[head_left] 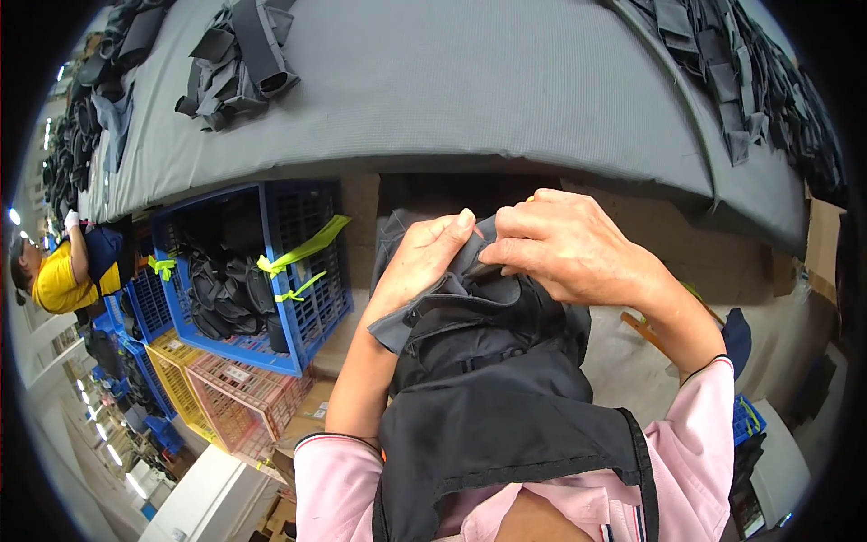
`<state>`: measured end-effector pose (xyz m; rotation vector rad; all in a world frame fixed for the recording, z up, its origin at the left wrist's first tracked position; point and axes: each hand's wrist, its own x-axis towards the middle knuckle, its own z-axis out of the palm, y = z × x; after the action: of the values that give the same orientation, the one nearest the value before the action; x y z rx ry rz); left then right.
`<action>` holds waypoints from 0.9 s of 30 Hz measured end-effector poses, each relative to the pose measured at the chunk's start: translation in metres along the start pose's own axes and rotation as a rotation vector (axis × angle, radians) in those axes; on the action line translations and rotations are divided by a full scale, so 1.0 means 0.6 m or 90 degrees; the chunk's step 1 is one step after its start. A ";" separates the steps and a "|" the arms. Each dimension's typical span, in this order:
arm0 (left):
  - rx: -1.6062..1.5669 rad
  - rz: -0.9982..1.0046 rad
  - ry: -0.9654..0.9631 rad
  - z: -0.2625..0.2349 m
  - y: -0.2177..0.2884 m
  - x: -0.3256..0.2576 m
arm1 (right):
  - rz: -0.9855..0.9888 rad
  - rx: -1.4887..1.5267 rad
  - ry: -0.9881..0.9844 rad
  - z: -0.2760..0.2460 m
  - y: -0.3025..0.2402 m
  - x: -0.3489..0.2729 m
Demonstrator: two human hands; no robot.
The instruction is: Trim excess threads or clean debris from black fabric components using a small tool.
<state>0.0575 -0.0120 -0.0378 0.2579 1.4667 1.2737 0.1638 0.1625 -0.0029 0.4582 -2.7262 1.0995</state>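
A dark grey fabric piece (465, 303) is bunched over my lap, with a loose flap hanging toward my left forearm. My left hand (424, 257) is closed on its upper edge, the thumb pressed along the cloth. Right beside it, my right hand (560, 244) has its fingers curled and pinched at the same cloth. A small yellow-orange bit shows at the top of the right hand; what it belongs to is hidden. Beneath the cloth lies my black apron (506, 406).
Ahead stands a grey-covered table (452, 90), its edge just beyond my hands. On it lie fabric strips (239, 63) and a larger heap (722, 72). At left, a blue crate (293, 334) holds dark pieces, near a pink crate (235, 402). A person in yellow (68, 275) is farther left.
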 end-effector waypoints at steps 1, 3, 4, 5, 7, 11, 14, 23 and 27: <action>0.006 0.001 0.000 0.000 -0.002 0.001 | -0.007 0.003 0.005 0.001 0.002 -0.001; 0.013 0.000 -0.002 -0.002 -0.006 0.004 | 0.003 0.008 0.013 0.002 0.002 -0.001; 0.011 -0.016 0.000 -0.003 -0.008 0.006 | 0.011 0.012 0.020 0.002 0.003 0.000; 0.008 -0.032 0.002 -0.004 -0.008 0.006 | 0.012 0.013 0.020 0.005 0.002 -0.002; 0.020 -0.038 0.002 -0.004 -0.002 0.004 | 0.087 0.070 0.077 0.011 -0.001 -0.009; 0.041 -0.050 0.008 -0.005 -0.001 0.006 | 0.075 0.026 0.034 0.006 -0.005 -0.010; 0.019 -0.010 0.005 -0.002 0.002 0.001 | 0.050 -0.021 0.035 0.007 -0.009 -0.004; 0.049 0.108 0.057 0.018 0.004 -0.006 | 0.227 0.064 0.167 0.080 -0.033 -0.057; -0.137 0.188 0.068 0.028 0.018 -0.007 | 0.050 -0.171 0.280 0.066 -0.012 -0.060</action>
<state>0.0677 -0.0014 -0.0232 0.2733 1.4029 1.6942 0.1985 0.1379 -0.0362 0.0574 -2.4576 0.7254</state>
